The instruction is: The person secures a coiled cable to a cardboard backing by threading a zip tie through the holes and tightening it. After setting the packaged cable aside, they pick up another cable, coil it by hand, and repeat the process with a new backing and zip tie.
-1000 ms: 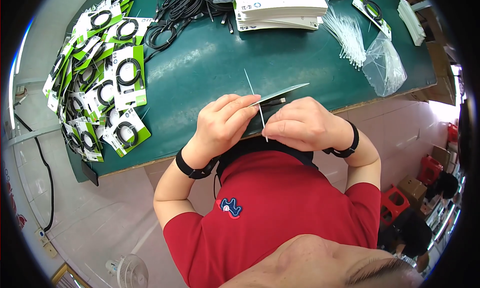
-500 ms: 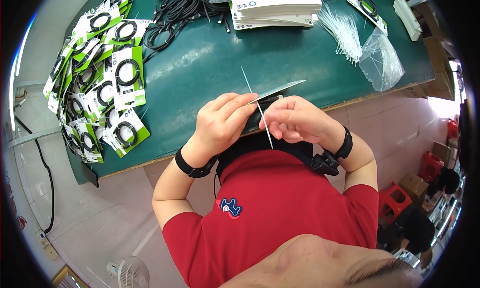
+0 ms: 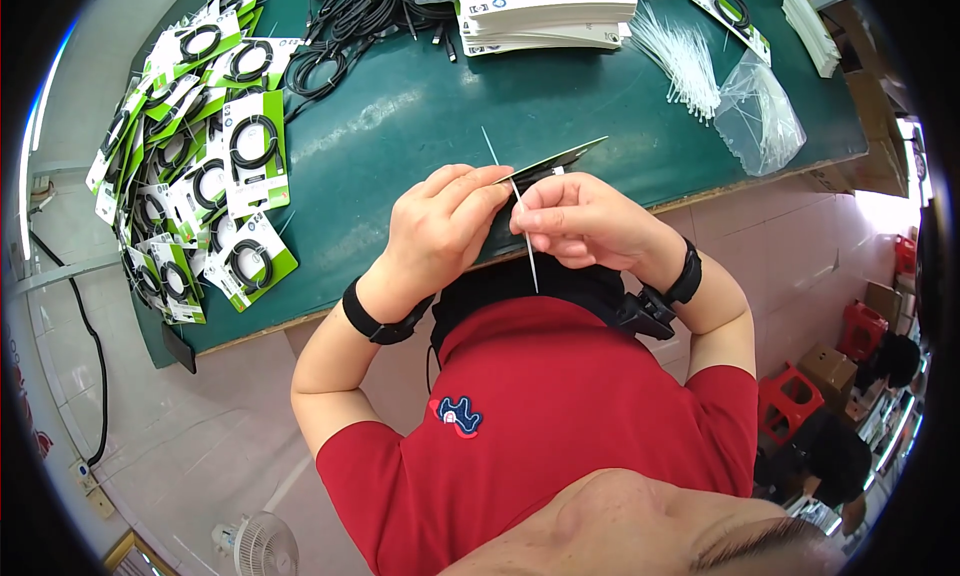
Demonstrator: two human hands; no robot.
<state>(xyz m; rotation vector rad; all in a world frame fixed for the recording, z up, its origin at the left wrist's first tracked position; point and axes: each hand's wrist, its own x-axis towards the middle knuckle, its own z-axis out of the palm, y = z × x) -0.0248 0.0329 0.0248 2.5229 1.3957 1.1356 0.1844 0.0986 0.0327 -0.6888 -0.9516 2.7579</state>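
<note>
Close to the table's front edge, my left hand [image 3: 447, 214] is closed on one end of a packaging card [image 3: 562, 157], tilted so that mostly its thin edge shows. Something black, likely a coiled cable, is just visible along the card's underside. A thin white cable tie [image 3: 531, 264] runs past my left fingertips, one end rising beyond the card and the other pointing down at my waist. My right hand [image 3: 590, 219] pinches this tie between thumb and forefinger, its other fingers curled. Where the tie meets the card is hidden by my fingers.
Carded black cables [image 3: 255, 146] are heaped at the left. At the back lie loose black cables [image 3: 375, 11], a stack of white cards [image 3: 545, 16] and a bundle of white cable ties [image 3: 680, 61]. A clear plastic bag [image 3: 757, 116] rests near the right edge.
My right hand has moved up and left, its fingers closing on the cable tie. My left hand has risen slightly, and the card has tipped further onto its edge.
</note>
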